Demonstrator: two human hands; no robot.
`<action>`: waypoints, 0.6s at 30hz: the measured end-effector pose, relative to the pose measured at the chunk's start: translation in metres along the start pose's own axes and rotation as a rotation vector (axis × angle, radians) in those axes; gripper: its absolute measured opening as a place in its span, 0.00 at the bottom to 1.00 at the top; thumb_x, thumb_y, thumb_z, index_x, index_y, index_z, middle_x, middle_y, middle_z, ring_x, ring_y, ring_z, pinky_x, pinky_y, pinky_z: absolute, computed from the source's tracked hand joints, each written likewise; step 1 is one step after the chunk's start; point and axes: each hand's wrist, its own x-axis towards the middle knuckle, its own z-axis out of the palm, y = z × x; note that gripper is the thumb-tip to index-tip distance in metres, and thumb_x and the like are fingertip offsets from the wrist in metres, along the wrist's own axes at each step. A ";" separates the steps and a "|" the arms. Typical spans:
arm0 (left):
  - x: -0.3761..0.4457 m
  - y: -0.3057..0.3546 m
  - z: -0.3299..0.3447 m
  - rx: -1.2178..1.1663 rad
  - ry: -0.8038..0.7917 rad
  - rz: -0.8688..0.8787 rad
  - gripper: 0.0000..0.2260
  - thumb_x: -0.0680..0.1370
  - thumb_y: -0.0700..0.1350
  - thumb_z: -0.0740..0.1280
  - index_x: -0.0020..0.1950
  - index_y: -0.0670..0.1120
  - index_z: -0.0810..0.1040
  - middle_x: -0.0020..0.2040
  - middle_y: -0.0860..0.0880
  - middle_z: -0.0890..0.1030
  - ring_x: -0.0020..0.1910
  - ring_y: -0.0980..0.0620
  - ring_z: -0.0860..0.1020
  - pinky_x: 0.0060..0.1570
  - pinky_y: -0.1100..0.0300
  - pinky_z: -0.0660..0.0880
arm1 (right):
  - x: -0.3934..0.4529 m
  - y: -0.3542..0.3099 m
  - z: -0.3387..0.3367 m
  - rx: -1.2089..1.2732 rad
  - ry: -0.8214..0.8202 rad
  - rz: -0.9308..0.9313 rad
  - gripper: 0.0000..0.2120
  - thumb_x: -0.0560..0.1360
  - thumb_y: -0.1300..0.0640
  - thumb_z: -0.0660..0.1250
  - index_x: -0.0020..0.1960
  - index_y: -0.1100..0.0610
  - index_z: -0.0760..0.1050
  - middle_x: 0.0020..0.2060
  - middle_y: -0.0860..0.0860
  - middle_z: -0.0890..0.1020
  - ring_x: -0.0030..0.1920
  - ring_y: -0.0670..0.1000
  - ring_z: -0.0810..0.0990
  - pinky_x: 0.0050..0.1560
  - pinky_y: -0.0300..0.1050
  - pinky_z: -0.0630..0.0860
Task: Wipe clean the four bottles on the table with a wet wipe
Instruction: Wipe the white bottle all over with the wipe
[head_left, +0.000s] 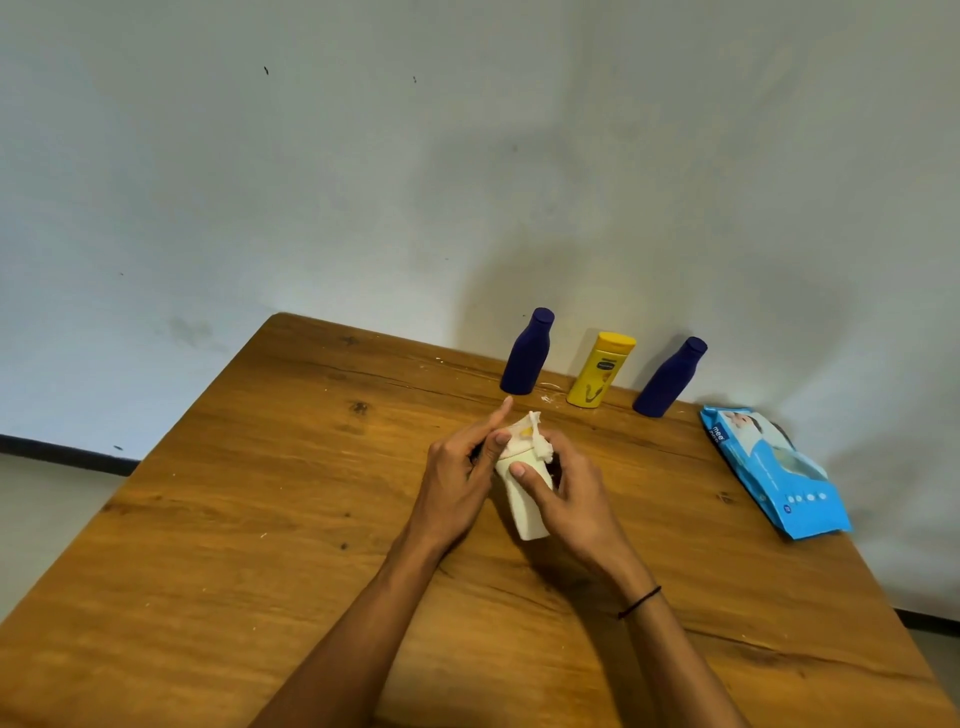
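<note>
At frame centre, a cream bottle (525, 506) is gripped by the left hand (457, 483) and right hand (563, 488), a wipe (530, 434) bunched over its top. Three bottles (525, 353) are lined along the worktop (260, 519) far edge.

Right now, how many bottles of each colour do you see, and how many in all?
Blue bottles: 2
Yellow bottle: 1
Cream bottle: 1, held in both hands with the wipe
Total: 4
</note>
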 end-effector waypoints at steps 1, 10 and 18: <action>0.000 0.001 0.001 -0.012 0.017 -0.034 0.22 0.85 0.54 0.63 0.79 0.54 0.71 0.48 0.53 0.84 0.43 0.60 0.82 0.38 0.67 0.77 | 0.000 0.000 0.004 -0.014 0.077 -0.008 0.15 0.81 0.51 0.70 0.65 0.42 0.72 0.55 0.39 0.82 0.55 0.38 0.82 0.51 0.37 0.80; -0.003 0.006 0.007 -0.040 -0.107 -0.071 0.26 0.83 0.54 0.66 0.80 0.53 0.67 0.62 0.52 0.83 0.57 0.60 0.83 0.53 0.57 0.84 | 0.003 -0.003 0.027 -0.087 0.393 -0.034 0.13 0.86 0.51 0.61 0.69 0.50 0.75 0.56 0.45 0.82 0.54 0.43 0.82 0.51 0.44 0.84; 0.000 0.005 0.002 -0.051 -0.230 -0.085 0.25 0.86 0.55 0.64 0.83 0.56 0.64 0.72 0.56 0.76 0.67 0.56 0.78 0.64 0.50 0.80 | 0.009 -0.002 0.028 -0.008 0.308 0.059 0.19 0.87 0.45 0.55 0.68 0.53 0.77 0.60 0.47 0.79 0.63 0.50 0.78 0.63 0.57 0.79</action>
